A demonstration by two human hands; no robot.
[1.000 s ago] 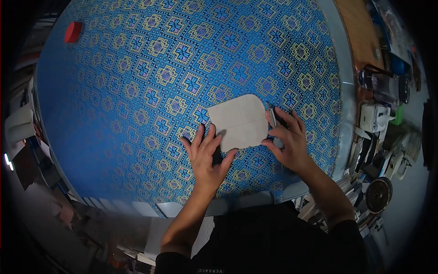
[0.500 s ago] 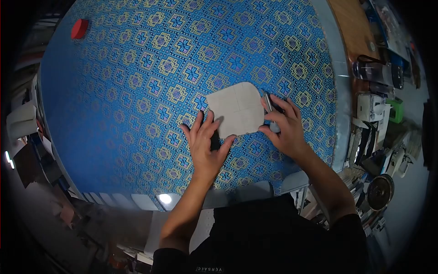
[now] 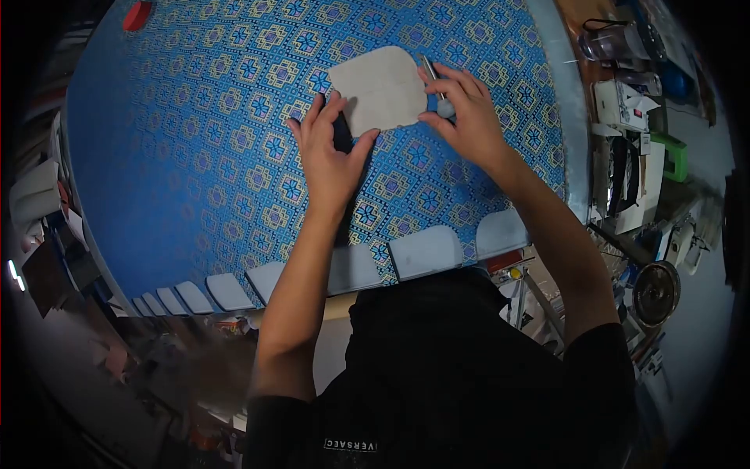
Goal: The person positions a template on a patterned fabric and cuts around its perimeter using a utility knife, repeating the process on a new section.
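Observation:
A pale grey-beige flat template [image 3: 379,90], with rounded far corners, lies on blue patterned fabric [image 3: 273,144]. At its left and near edges, my left hand [image 3: 328,148] rests with fingers spread, the thumb at the near edge. My right hand [image 3: 467,117] is beside the right edge, closed round a silver pen-like tool with a rounded grey-blue end [image 3: 444,108]. The tool stands tilted close to the template; whether its tip touches the fabric is hidden.
Several pale rounded shapes [image 3: 426,252] run along the fabric's front edge. A red round object [image 3: 137,16] sits at the far left. On the right are a clear bottle [image 3: 613,41], a white box [image 3: 623,105] and a green plastic item [image 3: 669,156].
The view has shifted, so the fabric, template and both hands appear higher in it. Against the fabric pattern, the template stays in about the same place. Both hands keep their hold.

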